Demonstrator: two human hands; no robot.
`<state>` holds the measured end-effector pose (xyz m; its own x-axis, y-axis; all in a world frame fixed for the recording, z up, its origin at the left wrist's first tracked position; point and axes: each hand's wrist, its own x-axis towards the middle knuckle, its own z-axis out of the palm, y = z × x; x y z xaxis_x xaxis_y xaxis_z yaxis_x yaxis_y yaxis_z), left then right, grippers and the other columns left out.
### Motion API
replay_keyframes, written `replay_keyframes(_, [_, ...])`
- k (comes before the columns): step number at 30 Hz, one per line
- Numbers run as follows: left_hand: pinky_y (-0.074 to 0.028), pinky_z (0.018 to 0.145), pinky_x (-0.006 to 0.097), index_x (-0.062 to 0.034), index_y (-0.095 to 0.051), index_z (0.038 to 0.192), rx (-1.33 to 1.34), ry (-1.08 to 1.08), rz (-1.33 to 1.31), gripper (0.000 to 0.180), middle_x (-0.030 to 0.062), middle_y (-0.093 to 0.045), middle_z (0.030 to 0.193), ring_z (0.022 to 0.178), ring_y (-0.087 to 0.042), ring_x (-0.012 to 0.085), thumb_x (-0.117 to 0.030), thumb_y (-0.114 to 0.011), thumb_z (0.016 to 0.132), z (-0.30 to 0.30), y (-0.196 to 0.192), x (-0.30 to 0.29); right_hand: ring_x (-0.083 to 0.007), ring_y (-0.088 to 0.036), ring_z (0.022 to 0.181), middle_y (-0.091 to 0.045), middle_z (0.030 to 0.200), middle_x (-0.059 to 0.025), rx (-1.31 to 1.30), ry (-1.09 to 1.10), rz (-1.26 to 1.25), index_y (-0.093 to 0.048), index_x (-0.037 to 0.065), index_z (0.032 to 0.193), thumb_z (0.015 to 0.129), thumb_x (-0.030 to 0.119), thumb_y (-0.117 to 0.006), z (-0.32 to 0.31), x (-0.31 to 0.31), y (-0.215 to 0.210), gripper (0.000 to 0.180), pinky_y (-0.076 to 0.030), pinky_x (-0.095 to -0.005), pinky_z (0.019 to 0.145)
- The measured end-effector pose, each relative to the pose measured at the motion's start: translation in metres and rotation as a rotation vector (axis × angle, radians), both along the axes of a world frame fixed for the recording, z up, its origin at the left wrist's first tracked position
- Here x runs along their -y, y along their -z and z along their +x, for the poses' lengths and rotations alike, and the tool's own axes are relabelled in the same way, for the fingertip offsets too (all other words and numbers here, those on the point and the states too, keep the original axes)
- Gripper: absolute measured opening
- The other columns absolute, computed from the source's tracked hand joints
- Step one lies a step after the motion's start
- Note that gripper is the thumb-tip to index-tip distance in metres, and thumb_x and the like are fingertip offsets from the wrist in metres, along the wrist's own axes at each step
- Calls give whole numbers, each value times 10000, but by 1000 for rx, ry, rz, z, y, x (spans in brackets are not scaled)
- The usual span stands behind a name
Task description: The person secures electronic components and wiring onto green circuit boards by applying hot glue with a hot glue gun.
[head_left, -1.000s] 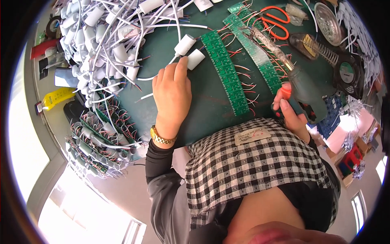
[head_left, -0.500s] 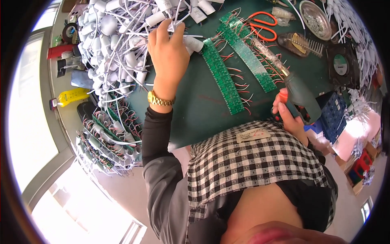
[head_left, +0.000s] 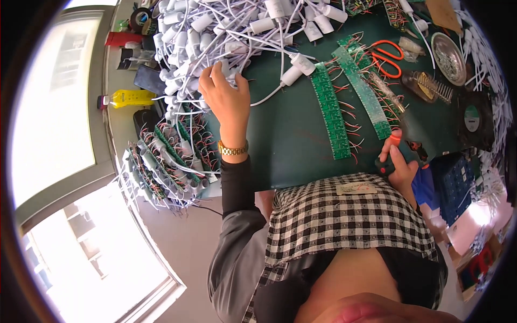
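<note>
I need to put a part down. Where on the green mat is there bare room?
Bare green mat lies between the left hand and the green circuit strips. The white cylinder pile above and the scissors corner are crowded.

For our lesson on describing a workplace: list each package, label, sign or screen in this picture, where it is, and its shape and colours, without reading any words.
Yellow bottle: lying on the sill at left, dark cap, printed label.
Paper label: on the checked apron at the bench edge, small, pale, rectangular.
Round sticker: on a black fan at right, green and white.
Dark phone: flat beside the bottle, screen blank.
</note>
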<state>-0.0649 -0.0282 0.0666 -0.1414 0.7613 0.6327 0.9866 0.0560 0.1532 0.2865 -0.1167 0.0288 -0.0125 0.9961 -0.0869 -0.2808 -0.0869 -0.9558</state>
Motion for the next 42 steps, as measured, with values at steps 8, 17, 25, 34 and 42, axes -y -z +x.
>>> replay_keyframes(8, [-435,830,410,32,-522,1116,-37,-10,473,365,216,-493,1097,998,-477,360,16,-512,751,-47,-41,-46,-129,-523,625,-557,789,-86,-73,-2,41,-472,-2,1157,868,52,-522,-2,2,-2,298,-437,-265,609])
replay_keyframes(17, [-445,883,429,-40,-631,1100,-158,-154,-155,430,247,-606,1043,989,-565,373,-343,-628,795,-81,-74,-122,-137,-527,631,-558,796,-90,-109,-19,43,-466,3,1166,866,68,-520,-6,1,-1,312,-446,-274,612])
replay_keyframes(25, [-488,772,458,-7,-699,823,289,-133,-33,337,217,-667,877,886,-622,383,-322,-579,803,-76,-82,-192,-157,-541,640,-559,825,-111,-235,-53,135,-412,-10,1207,856,98,-524,4,1,21,384,-461,-284,621])
replay_keyframes(34, [-498,748,454,42,-629,924,104,-291,-157,462,222,-655,888,857,-629,388,-397,-609,780,-68,-95,-210,-167,-553,629,-550,839,-126,-268,-23,79,-386,6,1234,860,95,-540,1,5,26,413,-474,-302,603])
replay_keyframes(42, [-466,597,199,7,-386,1128,614,537,813,243,108,-560,847,677,-596,131,-72,-498,927,-33,-141,-131,-172,-561,706,-557,911,-127,-256,-142,85,-385,7,1246,867,66,-505,20,8,35,401,-478,-308,656])
